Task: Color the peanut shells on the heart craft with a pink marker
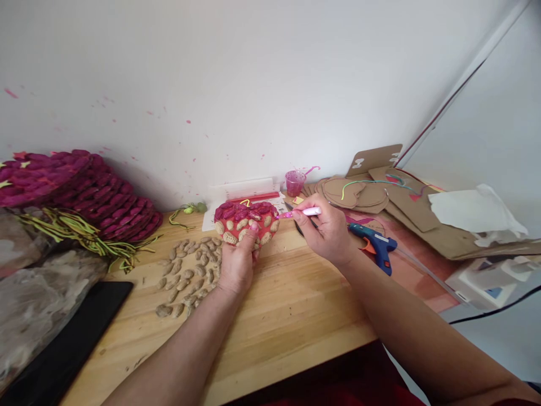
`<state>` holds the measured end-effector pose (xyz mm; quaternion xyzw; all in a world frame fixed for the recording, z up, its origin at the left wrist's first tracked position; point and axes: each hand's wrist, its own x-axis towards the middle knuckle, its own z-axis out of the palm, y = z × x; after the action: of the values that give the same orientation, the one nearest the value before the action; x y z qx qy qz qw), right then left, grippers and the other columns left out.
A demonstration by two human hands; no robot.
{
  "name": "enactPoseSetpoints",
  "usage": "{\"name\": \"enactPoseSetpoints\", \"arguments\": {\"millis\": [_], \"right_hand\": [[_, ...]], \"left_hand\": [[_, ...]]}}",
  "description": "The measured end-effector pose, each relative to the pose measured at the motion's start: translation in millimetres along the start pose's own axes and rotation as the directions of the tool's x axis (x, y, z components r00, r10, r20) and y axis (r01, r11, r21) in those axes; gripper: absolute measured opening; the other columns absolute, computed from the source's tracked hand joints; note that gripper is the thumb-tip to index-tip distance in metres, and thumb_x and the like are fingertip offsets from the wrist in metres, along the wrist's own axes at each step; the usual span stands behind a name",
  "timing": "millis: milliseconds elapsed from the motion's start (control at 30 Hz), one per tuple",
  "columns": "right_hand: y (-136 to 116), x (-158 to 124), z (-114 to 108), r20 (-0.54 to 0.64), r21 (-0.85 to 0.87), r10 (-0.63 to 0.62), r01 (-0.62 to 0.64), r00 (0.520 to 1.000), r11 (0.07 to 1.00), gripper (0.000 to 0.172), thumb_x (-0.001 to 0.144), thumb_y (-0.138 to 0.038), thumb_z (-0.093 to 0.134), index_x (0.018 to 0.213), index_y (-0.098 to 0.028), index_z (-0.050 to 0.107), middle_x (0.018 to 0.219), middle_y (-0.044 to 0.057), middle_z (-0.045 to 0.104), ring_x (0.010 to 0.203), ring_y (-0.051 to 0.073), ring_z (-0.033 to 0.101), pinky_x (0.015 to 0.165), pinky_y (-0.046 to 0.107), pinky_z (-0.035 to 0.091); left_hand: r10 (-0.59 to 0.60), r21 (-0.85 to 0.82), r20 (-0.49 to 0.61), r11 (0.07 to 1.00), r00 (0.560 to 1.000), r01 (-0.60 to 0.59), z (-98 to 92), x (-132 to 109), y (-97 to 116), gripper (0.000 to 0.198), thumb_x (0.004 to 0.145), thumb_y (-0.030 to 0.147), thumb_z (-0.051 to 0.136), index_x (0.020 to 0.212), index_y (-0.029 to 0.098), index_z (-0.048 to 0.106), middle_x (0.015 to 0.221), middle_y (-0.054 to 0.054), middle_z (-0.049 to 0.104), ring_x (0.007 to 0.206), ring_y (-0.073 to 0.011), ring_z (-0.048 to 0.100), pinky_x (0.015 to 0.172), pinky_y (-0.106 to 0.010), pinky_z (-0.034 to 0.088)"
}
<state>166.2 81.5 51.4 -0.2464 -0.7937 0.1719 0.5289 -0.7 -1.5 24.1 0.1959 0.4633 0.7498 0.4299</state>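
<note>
My left hand (237, 260) grips a red heart-shaped piece (245, 221) covered with peanut shells, some painted magenta and some bare, holding it upright over the wooden table (287, 304). My right hand (326, 230) pinches a white-handled paintbrush (302, 212) whose pink tip touches the heart's right edge. Loose unpainted peanuts (188, 273) lie on the table just left of my left hand.
A blue glue gun (376, 243) lies right of my right hand. A pink cup (295, 182) stands by the wall. Cardboard cut-outs (372, 192) and white paper (473, 211) fill the right side. Magenta shell flowers (84, 192) are stacked left, above a black tablet (71, 338).
</note>
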Motion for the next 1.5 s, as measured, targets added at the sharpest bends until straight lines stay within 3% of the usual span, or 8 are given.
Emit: {"name": "enactPoseSetpoints", "arguments": {"millis": [133,333,533,700,967,1133,1333,1500], "right_hand": [[3.5,0.7,0.0,-0.056,0.056,0.060,-0.057,0.997,0.997,0.012,0.101,-0.033,0.063,0.093,-0.025,0.060,0.074,-0.001,0.064,0.062,0.014,0.054,0.059,0.029,0.042],[3.5,-1.6,3.8,0.026,0.101,0.039,-0.042,0.999,0.994,0.010,0.100,-0.031,0.065,0.094,-0.024,0.060,0.082,0.000,0.066,0.069,0.014,0.060,0.064,0.030,0.046],[5.2,-0.2,1.6,0.005,0.091,0.045,-0.046,0.999,0.995,0.013,0.100,-0.032,0.064,0.091,-0.024,0.058,0.073,-0.003,0.060,0.057,0.011,0.049,0.054,0.028,0.038],[8.0,-1.6,3.4,0.039,0.128,0.075,-0.079,0.996,0.989,0.014,0.101,-0.036,0.063,0.094,-0.024,0.060,0.076,-0.001,0.064,0.061,0.013,0.053,0.057,0.028,0.042],[6.8,1.1,1.2,-0.090,0.004,-0.061,0.062,0.994,0.998,0.007,0.099,-0.024,0.066,0.093,-0.023,0.061,0.076,-0.002,0.064,0.060,0.012,0.055,0.058,0.026,0.043],[7.4,0.0,2.5,-0.003,0.060,-0.052,0.052,0.999,0.997,0.007,0.099,-0.025,0.066,0.094,-0.024,0.061,0.080,0.000,0.066,0.068,0.013,0.061,0.063,0.027,0.046],[8.3,-0.3,2.8,-0.030,0.064,-0.011,0.013,0.999,0.998,0.009,0.099,-0.027,0.064,0.092,-0.023,0.060,0.074,-0.001,0.063,0.062,0.013,0.056,0.058,0.027,0.043],[9.3,-2.3,4.9,0.023,0.110,0.027,-0.029,0.999,0.994,0.009,0.099,-0.030,0.065,0.095,-0.023,0.061,0.084,0.001,0.066,0.070,0.014,0.061,0.064,0.029,0.048]], "left_hand": [[-0.018,-0.005,0.004,1.000,1.000,0.018,0.4,-0.6,2.3,0.049,0.066,0.042,0.095,0.083,0.021,0.053,0.063,0.009,0.052,0.042,-0.0023,0.033,0.036,-0.015,0.022],[-0.022,-0.006,0.011,1.000,1.000,0.022,2.0,-1.7,0.8,0.052,0.064,0.043,0.095,0.082,0.021,0.051,0.061,0.010,0.050,0.040,-0.0022,0.031,0.035,-0.016,0.021],[-0.023,-0.007,-0.004,1.000,1.000,0.023,1.3,-0.7,1.7,0.052,0.064,0.042,0.095,0.081,0.021,0.050,0.062,0.010,0.051,0.040,-0.0020,0.032,0.035,-0.016,0.019],[-0.031,-0.008,0.005,0.999,1.000,0.031,2.4,-2.3,2.5,0.056,0.061,0.044,0.096,0.083,0.021,0.050,0.061,0.010,0.051,0.040,-0.0019,0.031,0.035,-0.015,0.020],[-0.045,0.008,0.003,0.999,0.999,0.045,2.1,-1.7,2.6,0.058,0.060,0.047,0.095,0.082,0.022,0.048,0.058,0.011,0.048,0.039,-0.0018,0.031,0.035,-0.015,0.019],[-0.043,0.019,0.002,0.999,0.999,0.043,2.8,-1.6,2.5,0.058,0.060,0.048,0.094,0.084,0.022,0.048,0.059,0.011,0.049,0.039,-0.0016,0.030,0.035,-0.015,0.019],[-0.041,0.015,-0.009,0.999,0.999,0.041,2.1,-0.5,2.1,0.057,0.061,0.047,0.094,0.084,0.022,0.049,0.061,0.011,0.050,0.040,-0.0014,0.031,0.035,-0.015,0.020],[-0.056,-0.002,0.010,0.998,0.998,0.056,2.4,-2.5,2.5,0.057,0.060,0.046,0.094,0.082,0.022,0.048,0.057,0.011,0.048,0.038,-0.0021,0.032,0.035,-0.014,0.019]]}}
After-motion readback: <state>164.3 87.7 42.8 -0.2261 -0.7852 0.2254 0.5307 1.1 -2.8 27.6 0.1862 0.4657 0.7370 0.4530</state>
